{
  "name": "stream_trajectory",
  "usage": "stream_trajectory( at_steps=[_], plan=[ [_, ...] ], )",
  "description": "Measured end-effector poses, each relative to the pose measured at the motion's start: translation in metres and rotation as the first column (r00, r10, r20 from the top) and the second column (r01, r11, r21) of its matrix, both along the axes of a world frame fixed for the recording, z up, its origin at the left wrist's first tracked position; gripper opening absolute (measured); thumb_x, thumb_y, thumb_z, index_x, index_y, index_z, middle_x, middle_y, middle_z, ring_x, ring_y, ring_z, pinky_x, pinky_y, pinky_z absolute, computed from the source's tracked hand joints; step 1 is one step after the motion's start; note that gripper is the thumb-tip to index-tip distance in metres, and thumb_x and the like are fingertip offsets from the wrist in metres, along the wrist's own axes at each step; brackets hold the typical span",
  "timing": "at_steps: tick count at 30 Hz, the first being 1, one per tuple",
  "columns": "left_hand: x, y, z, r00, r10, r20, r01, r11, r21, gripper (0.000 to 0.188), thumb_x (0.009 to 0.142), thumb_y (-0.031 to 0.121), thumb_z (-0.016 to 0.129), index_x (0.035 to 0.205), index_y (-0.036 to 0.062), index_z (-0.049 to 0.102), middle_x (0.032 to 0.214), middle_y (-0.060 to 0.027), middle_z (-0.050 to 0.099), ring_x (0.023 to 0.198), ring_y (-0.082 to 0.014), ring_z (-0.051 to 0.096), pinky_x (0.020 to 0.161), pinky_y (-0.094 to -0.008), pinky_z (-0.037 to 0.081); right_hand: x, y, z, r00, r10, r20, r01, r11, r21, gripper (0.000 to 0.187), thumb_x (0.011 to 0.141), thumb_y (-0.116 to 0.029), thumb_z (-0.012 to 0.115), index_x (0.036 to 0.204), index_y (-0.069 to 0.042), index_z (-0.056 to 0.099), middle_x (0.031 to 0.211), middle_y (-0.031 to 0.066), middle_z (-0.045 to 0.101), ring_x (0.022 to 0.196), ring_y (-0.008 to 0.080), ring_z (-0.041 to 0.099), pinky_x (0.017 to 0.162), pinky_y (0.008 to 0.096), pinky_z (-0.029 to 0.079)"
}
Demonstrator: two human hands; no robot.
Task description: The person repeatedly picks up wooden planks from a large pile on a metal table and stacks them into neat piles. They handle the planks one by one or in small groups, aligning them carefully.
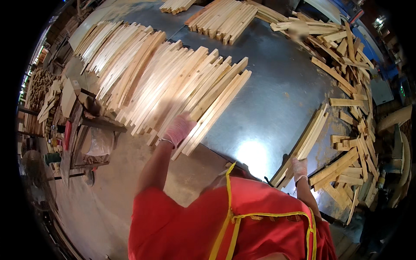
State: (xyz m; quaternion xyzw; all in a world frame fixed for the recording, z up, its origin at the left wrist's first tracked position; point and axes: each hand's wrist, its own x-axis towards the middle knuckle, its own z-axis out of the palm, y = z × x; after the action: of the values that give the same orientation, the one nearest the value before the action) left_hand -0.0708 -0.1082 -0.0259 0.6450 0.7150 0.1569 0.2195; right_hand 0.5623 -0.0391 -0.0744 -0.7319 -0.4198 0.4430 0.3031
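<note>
My left hand point(180, 128), in a pale pinkish glove, is at the near ends of a long row of wooden strips point(186, 82) laid side by side on a dark metal table point(277, 95). Its fingers are smeared by motion, so their grip does not show. At the right, my gloved right hand point(300, 168) is closed around the near part of a few wooden strips point(313, 134). These strips lie slanting together over the table, close to the scrap pile.
Short wood offcuts point(346, 60) form a loose heap along the table's right side. A second bundle of strips point(223, 19) lies at the far side. To the left stands a wooden stand point(78, 134) above the floor, with a fan point(34, 177) beyond it.
</note>
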Motion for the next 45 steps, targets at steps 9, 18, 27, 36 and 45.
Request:
stream_trajectory(
  at_steps=[9,18,27,36,45],
  plan=[
    [-0.018,0.002,0.085,0.691,0.624,-0.365,-0.374,0.74,0.559,0.045,0.087,0.033,0.084,0.121,0.006,0.074,0.124,-0.0184,0.072,0.116,-0.0348,0.068,0.098,-0.0457,0.056,-0.011,-0.016,0.024,0.996,-0.087,-0.02,0.087,0.996,-0.036,0.049,0.093,-0.014,0.073,0.136,-0.001,0.055,0.119,0.0134,0.067,0.102,0.0215,0.066,0.09,0.0376,0.056],
    [0.173,0.005,0.007,0.972,-0.227,0.057,0.194,0.919,0.343,0.06,0.08,0.026,0.086,0.134,0.0069,0.067,0.141,-0.0203,0.065,0.13,-0.0401,0.061,0.111,-0.0503,0.048,-0.031,-0.012,0.068,0.94,-0.198,0.278,0.237,0.965,-0.114,0.066,0.083,-0.026,0.078,0.135,0.003,0.049,0.109,0.0261,0.073,0.104,0.0356,0.072,0.093,0.0426,0.057],
    [0.226,0.036,-0.117,0.811,-0.56,0.169,0.572,0.82,-0.025,0.051,0.079,0.04,0.081,0.125,0.02,0.07,0.136,-0.0145,0.065,0.115,-0.0443,0.065,0.089,-0.0535,0.057,0.034,-0.079,0.106,0.905,-0.377,-0.194,0.406,0.904,0.137,0.083,0.08,-0.028,0.076,0.155,-0.001,0.05,0.12,0.0183,0.07,0.111,0.0261,0.066,0.102,0.0355,0.05],
    [0.339,0.066,-0.046,0.762,-0.642,-0.083,0.629,0.703,0.331,0.068,0.075,0.032,0.084,0.134,0.0061,0.063,0.138,-0.0241,0.062,0.125,-0.0439,0.06,0.107,-0.0508,0.049,0.185,-0.114,0.159,0.782,-0.623,0.004,0.59,0.743,0.317,0.072,0.083,-0.027,0.07,0.149,-0.001,0.055,0.123,0.0226,0.072,0.11,0.0295,0.071,0.097,0.0355,0.054],
    [0.543,0.152,-0.01,0.799,-0.526,-0.291,0.583,0.797,0.159,0.082,0.077,0.033,0.085,0.146,0.0045,0.052,0.149,-0.0204,0.054,0.141,-0.0404,0.048,0.116,-0.0532,0.041,0.431,-0.073,0.18,0.607,-0.742,0.286,0.655,0.67,0.348,0.073,0.08,-0.027,0.071,0.148,-0.006,0.057,0.122,0.0262,0.074,0.114,0.0377,0.073,0.101,0.0418,0.054]
  ],
)
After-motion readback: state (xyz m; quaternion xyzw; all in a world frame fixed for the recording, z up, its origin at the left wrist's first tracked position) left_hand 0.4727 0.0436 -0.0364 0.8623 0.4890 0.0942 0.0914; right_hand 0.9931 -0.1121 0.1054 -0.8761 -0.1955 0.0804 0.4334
